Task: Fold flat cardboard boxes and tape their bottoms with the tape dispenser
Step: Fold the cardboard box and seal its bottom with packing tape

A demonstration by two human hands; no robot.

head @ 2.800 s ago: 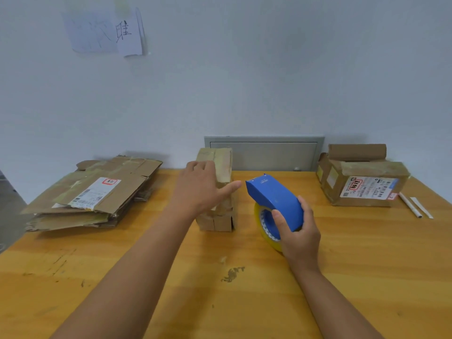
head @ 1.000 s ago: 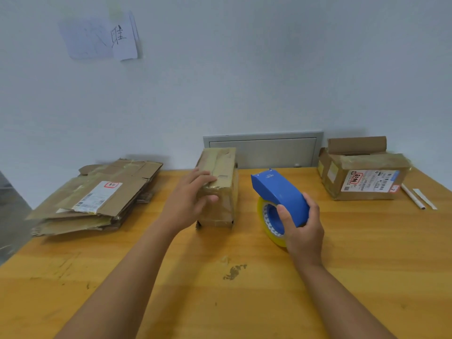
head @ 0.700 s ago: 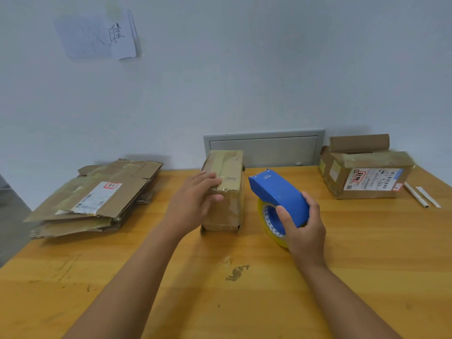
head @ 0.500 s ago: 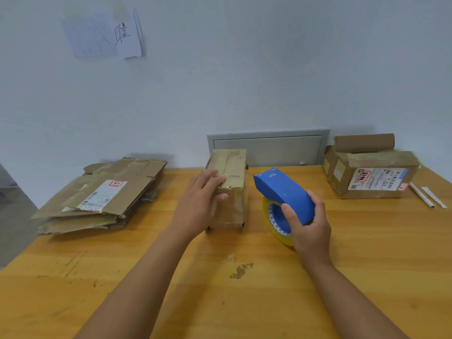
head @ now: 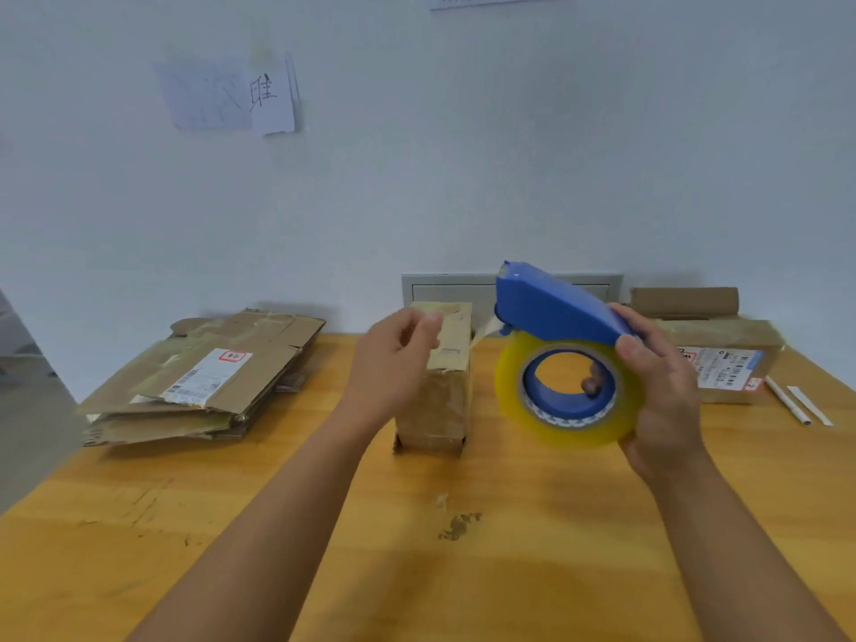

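Observation:
A small upright cardboard box (head: pixel 435 410), covered in old tape, stands mid-table. My left hand (head: pixel 393 368) hovers at its upper left edge with fingers loosely curled; nothing shows in its grip. My right hand (head: pixel 662 391) grips the blue tape dispenser (head: pixel 546 308) with its yellowish tape roll (head: pixel 569 430), raised off the table just right of the box, one fingertip showing through the roll's core. A short strip of tape (head: pixel 486 329) runs from the dispenser's nose to the box's top right edge.
A stack of flattened cardboard boxes (head: pixel 208 377) lies at the left on the wooden table (head: pixel 509 572). A folded labelled box (head: pixel 727 359) sits at the back right, with two white sticks (head: pixel 787 403) beside it. A grey wall panel (head: pixel 444 289) is behind.
My right hand has lifted the dispenser off the table and turned it side-on beside the box top. My left hand has come off the box's side and risen to its top edge.

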